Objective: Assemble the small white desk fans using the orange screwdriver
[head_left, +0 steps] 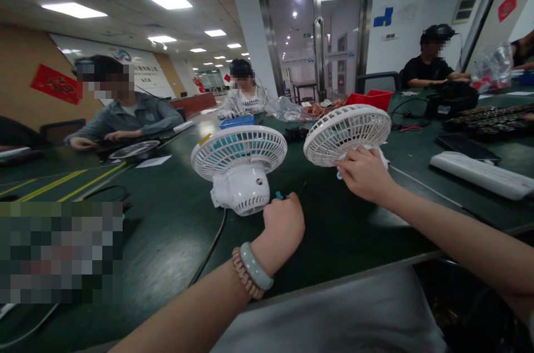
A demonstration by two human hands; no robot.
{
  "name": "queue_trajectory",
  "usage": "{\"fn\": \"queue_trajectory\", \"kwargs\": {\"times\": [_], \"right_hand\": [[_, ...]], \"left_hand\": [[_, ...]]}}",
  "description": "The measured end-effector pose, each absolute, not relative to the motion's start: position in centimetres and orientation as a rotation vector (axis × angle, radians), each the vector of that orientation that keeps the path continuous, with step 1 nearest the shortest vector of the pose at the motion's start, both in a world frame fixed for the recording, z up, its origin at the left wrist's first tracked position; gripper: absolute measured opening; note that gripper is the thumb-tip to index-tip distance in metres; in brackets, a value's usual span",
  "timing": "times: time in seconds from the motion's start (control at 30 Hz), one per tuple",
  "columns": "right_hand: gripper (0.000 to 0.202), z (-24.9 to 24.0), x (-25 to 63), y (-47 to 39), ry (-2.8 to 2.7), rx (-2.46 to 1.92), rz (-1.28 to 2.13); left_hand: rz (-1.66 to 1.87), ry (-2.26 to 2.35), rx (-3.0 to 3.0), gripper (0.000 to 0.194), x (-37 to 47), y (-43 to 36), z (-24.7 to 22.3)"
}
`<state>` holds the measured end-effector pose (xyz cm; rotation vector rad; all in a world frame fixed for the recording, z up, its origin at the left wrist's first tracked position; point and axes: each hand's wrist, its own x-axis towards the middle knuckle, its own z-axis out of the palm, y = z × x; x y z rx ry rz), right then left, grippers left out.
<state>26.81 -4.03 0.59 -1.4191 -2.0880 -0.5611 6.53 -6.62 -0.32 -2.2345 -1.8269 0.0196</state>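
Two white fans rest on the green table. The left fan (pixel 242 189) shows its vented motor housing, with blue blades behind its grille and a cord trailing toward the near edge. Just right of that housing is my left hand (pixel 286 219), fingers curled, a small teal piece (pixel 279 195) showing at its fingertips; what the fingers grip is mostly hidden. My right hand (pixel 362 172) has its fingers closed at the back of the right fan (pixel 348 128), over its housing. A bit of teal shows below those fingers.
A white elongated case (pixel 479 174) and a dark flat item (pixel 466 148) lie at the right. Behind the fans are a red bin (pixel 370 99), a blue basket (pixel 237 122) and a clear plastic bag (pixel 287 109). Several people sit around the table. A cable runs right from the right fan.
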Motion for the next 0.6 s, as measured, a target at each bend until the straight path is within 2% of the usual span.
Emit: {"fn": "queue_trajectory", "kwargs": {"times": [0.13,0.23,0.37,0.47,0.6], "right_hand": [[0.03,1.4,29.0,-3.4,-1.96,-1.372,-0.533],[0.033,2.1,31.2,-2.9,-1.724,-1.526,-0.634],[0.035,2.1,33.6,-2.0,-1.496,-1.85,-0.59],[0.037,1.2,34.9,-0.7,-1.492,-2.105,-0.327],[0.038,-0.7,36.6,2.0,-1.539,-2.214,0.087]], "left_hand": [[0.021,-1.806,-2.164,0.027,7.6,-6.8,0.5],[-0.119,-1.671,-2.292,0.03,8.7,-6.9,1.9],[-0.489,-1.677,-2.576,0.042,10.8,-5.7,3.1],[-0.86,-1.853,-2.74,0.051,12.7,-3.7,2.6],[-1.556,-2.123,-2.693,0.055,15.2,-1.1,0.5]]}}
